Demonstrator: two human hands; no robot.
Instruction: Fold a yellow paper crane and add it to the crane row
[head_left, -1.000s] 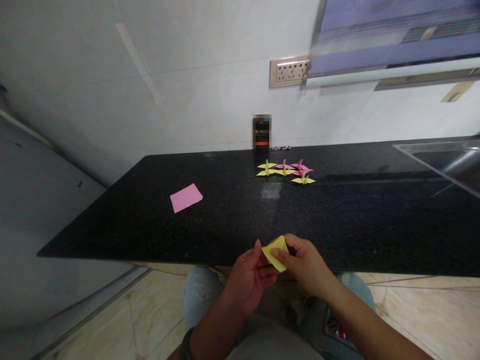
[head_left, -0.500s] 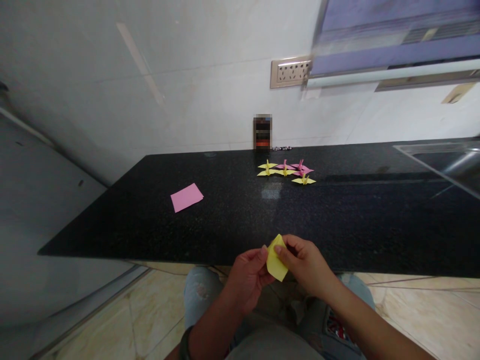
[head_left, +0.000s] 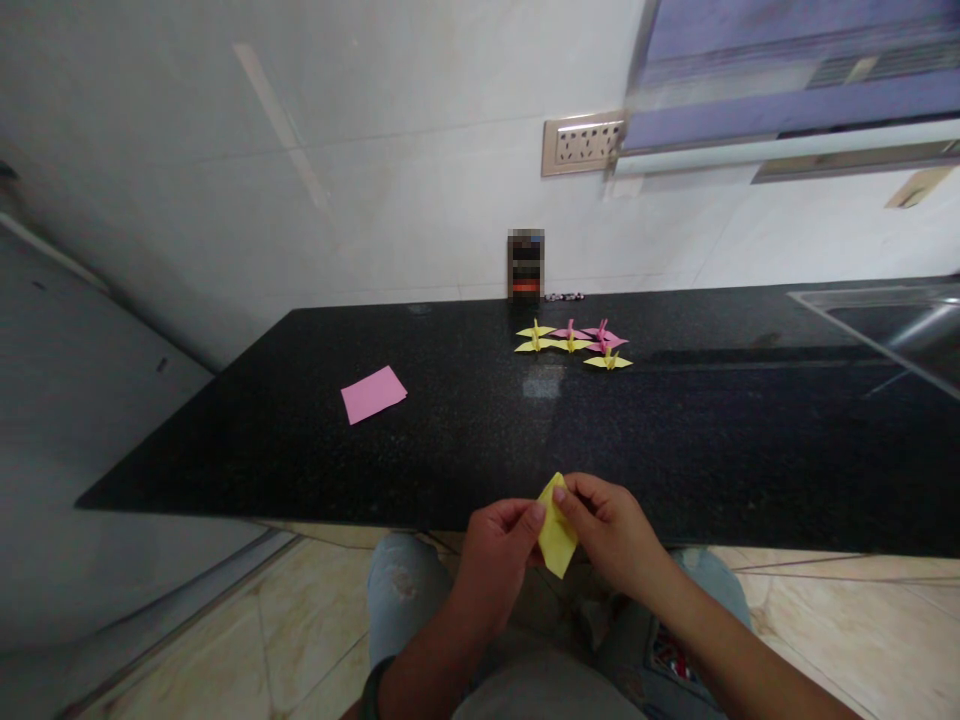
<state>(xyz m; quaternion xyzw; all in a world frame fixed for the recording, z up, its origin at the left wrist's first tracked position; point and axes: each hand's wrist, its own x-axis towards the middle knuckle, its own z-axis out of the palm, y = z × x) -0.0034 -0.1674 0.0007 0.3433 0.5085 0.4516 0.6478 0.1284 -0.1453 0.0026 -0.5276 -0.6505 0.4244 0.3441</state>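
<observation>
A partly folded piece of yellow origami paper point(head_left: 558, 545) is held up at the near edge of the black counter point(head_left: 450, 450). My left hand point(head_left: 501, 548) pinches its left edge, thumb on top and the other fingers mostly hidden beneath. My right hand point(head_left: 613, 530) grips the upper right side, with the thumb pressed on the face of the paper and the fingers curled behind. Farther back on the counter stand several folded paper cranes, among them a yellow crane point(head_left: 609, 361) and a pink crane point(head_left: 602, 331).
Pink paper sheets point(head_left: 373, 395) lie on the counter at the left. A dark, pixelated upright object point(head_left: 526, 268) leans near the wall beside a small patterned strip point(head_left: 564, 297). A metal sink point(head_left: 900, 330) is set in at the right. A socket panel point(head_left: 583, 145) is on the wall.
The yellow paper has tilted and dropped slightly. My left thumb has slid farther onto its face, and the left hand has turned over a little. The cranes and pink sheets are unmoved.
</observation>
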